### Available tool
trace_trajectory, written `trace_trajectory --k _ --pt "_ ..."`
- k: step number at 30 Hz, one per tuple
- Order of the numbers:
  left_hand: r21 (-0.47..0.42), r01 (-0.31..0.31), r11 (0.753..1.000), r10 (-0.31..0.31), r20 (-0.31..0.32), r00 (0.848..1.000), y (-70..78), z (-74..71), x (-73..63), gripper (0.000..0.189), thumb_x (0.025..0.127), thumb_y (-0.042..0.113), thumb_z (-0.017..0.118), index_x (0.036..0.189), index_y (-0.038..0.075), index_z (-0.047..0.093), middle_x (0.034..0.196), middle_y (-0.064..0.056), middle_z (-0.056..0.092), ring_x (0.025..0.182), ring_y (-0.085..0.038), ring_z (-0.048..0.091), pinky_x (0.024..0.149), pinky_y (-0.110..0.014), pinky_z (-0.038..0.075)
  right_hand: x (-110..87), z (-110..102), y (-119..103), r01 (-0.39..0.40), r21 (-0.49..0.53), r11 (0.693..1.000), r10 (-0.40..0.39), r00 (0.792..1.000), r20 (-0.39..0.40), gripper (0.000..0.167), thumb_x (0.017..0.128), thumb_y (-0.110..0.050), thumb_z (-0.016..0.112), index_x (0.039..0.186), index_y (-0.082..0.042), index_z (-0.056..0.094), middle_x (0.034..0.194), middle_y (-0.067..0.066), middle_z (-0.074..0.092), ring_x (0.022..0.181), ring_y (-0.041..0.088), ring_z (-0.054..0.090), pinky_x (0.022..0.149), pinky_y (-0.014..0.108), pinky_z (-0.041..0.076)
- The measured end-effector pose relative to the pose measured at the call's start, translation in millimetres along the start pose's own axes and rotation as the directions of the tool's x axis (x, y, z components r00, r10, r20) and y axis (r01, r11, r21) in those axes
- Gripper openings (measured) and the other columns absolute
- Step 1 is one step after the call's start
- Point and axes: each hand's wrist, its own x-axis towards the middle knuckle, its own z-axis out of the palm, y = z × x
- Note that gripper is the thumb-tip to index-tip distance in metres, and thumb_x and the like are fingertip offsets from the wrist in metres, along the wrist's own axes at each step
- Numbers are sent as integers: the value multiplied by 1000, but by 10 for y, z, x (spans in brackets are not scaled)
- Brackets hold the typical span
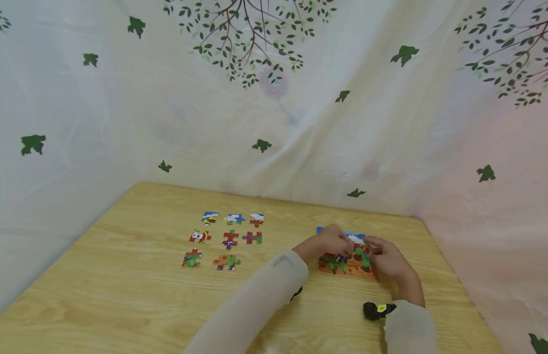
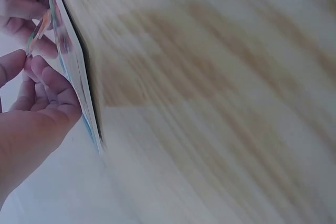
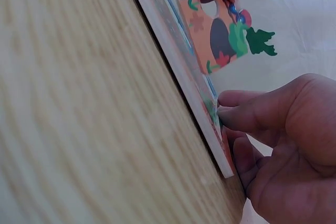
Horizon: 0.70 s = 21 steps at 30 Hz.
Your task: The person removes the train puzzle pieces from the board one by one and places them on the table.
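My left hand (image 1: 332,241) hangs over a picture puzzle board (image 1: 351,271) and pinches a puzzle piece (image 3: 201,36) between thumb and fingertips. Orange, with a dark patch and green and red details, the piece is tilted above the board in the right wrist view. At the board's right edge is my right hand (image 1: 392,261), its fingertips touching the board's corner and side with the fingers loosely bent. The left wrist view shows both hands close together, with the piece (image 2: 38,31) edge-on between them. Much of the board's picture is hidden by the hands.
To the left, several loose puzzle pieces lie in rough rows, among them a piece with a white face (image 1: 198,237) and an orange-green piece (image 1: 227,262). They rest on a wooden table (image 1: 137,295). A leaf-printed cloth (image 1: 212,137) hangs behind it.
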Motion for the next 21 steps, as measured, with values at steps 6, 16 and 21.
trace_trajectory --k 6,16,21 --pt "-6 -41 999 41 29 999 -91 -136 -15 16 96 14 69 90 4 81 79 1 71 58 -12 48 59 -29 44 -18 10 -18 -6 12 1000 6 1000 -5 51 99 2 51 149 9 43 157 32 33 132 56 44 101 63 45" --pt "-89 -95 992 103 96 990 -163 -338 -94 16 97 13 66 101 3 78 95 1 71 79 -20 64 75 -37 55 -13 19 15 15 13 1000 -14 1000 -27 51 99 3 52 148 10 43 158 31 31 132 54 43 103 63 43" --pt "-81 -95 992 101 79 992 -164 -442 -170 15 95 14 66 98 6 78 90 1 69 78 -18 63 78 -40 57 -19 22 3 14 10 1000 -14 1000 -21 51 99 4 52 149 10 43 159 32 30 132 55 43 103 63 42"
